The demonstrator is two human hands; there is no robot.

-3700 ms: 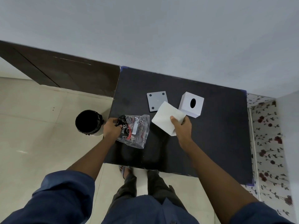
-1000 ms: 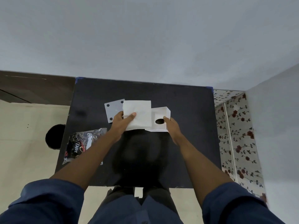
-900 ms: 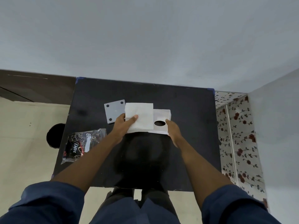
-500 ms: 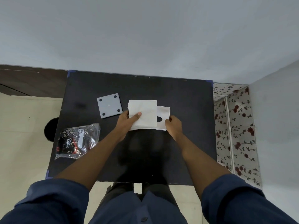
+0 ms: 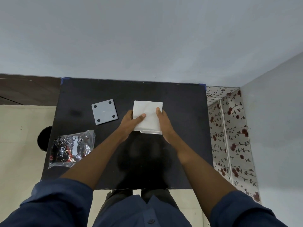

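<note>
Left hand (image 5: 129, 123) and right hand (image 5: 165, 125) clamp a white tissue stack (image 5: 148, 110) at frame centre. A white box (image 5: 150, 132) shows just beneath.

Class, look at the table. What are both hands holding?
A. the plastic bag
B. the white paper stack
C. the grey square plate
B: the left hand and right hand each grip a side of the white paper stack; the grey square plate and plastic bag lie untouched.

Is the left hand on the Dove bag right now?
No: the left hand grips the white tissue stack along with the right hand, while the Dove bag lies apart, well to the left.
</note>
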